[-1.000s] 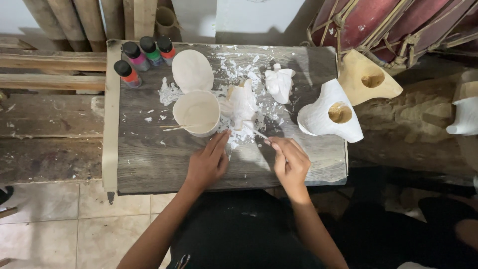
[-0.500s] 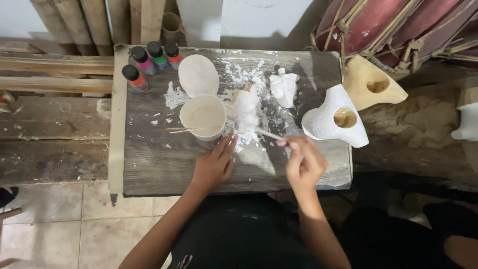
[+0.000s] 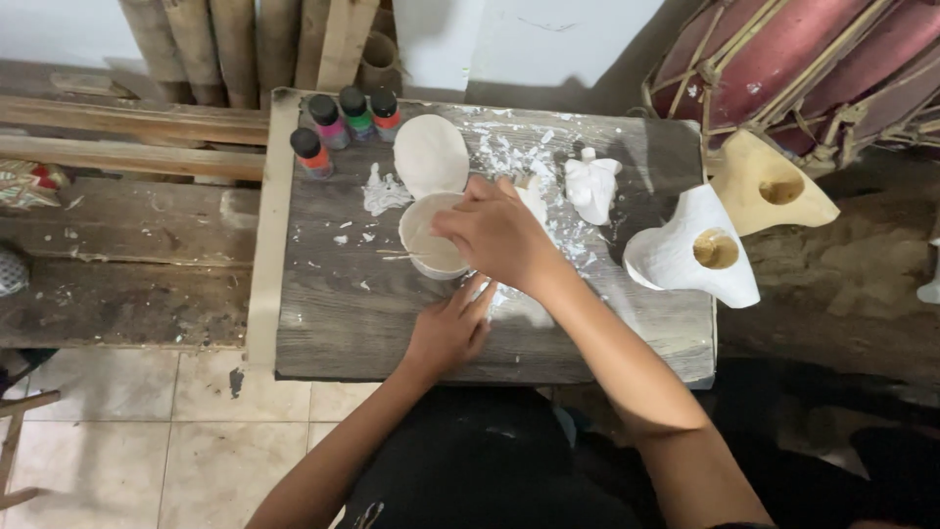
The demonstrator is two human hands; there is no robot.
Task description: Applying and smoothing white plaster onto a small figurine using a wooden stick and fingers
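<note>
My right hand [image 3: 499, 233] reaches over a white cup [image 3: 419, 235] on a grey wooden board [image 3: 362, 318], fingers pinched together above its rim. A thin brush seen in this hand earlier is hidden now. A small white plaster piece [image 3: 536, 199] peeks out behind that hand. My left hand [image 3: 452, 328] lies flat on the board just below the cup, holding nothing. A thin stick [image 3: 397, 255] lies left of the cup.
A round white lid [image 3: 431, 155] and several small paint bottles [image 3: 328, 122] stand at the board's far left. A white figure [image 3: 592, 184], a white hollow shape [image 3: 685, 257] and a tan one [image 3: 769, 186] sit right. Drums [image 3: 783, 59], bamboo poles [image 3: 235, 39].
My right hand moved from the board's front right, where it held a thin brush, up and left to the white cup. My left hand stayed on the board.
</note>
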